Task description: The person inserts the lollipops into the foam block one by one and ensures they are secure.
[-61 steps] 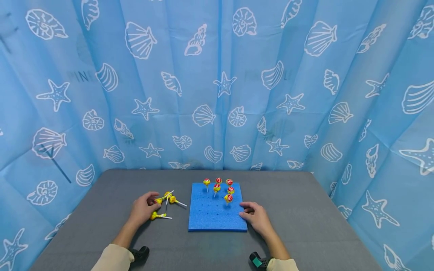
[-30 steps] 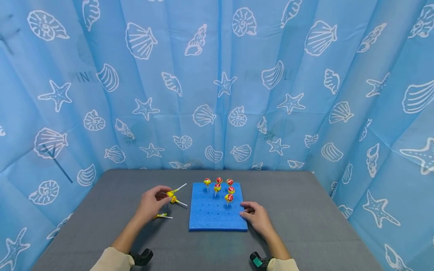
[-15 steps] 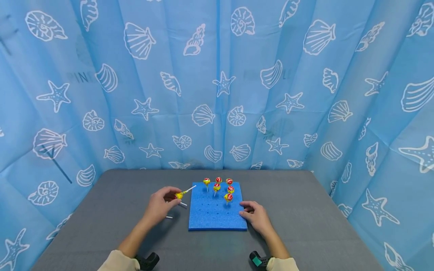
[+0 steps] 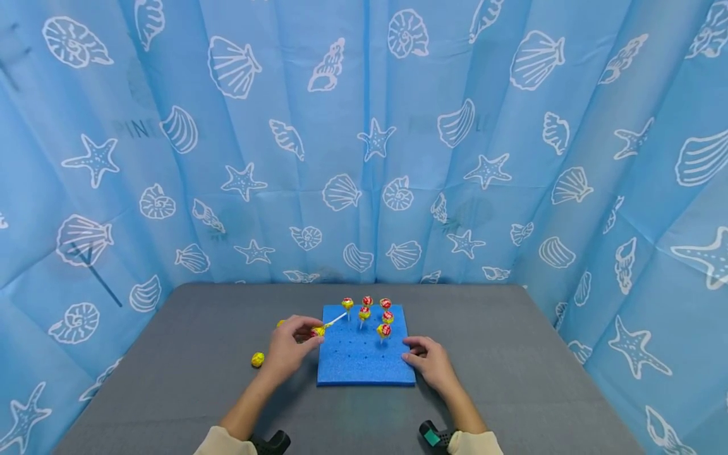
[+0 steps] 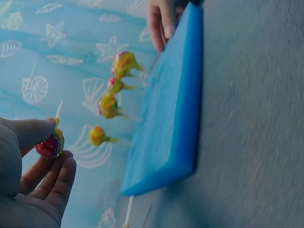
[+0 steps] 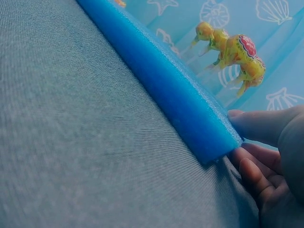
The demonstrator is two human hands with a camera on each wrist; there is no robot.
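My left hand [image 4: 289, 346] pinches a lollipop [image 4: 318, 331] by its red and yellow wrapped head, at the left edge of the blue foam board [image 4: 364, 374]. In the head view its white stick slants up to the right over the board; the left wrist view shows thumb and fingers around the candy [image 5: 50, 145]. Several lollipops [image 4: 364, 314] stand upright, sticks in the board's back and right part. Rows of small holes mark the rest of its top. At the board's right edge, my right hand [image 4: 430, 360] holds on, thumb [image 6: 247, 124] on top and fingers against the side.
A loose yellow lollipop [image 4: 258, 359] lies on the grey table [image 4: 170, 379] left of my left forearm. Part of another yellow lollipop [image 4: 280, 323] shows behind the left hand, which hides more of that area. A blue shell-print curtain [image 4: 364, 158] hangs behind the table.
My left hand has picked up a lollipop from the loose group and carried it right, to the board's left edge. The right hand stays at the board's right edge.
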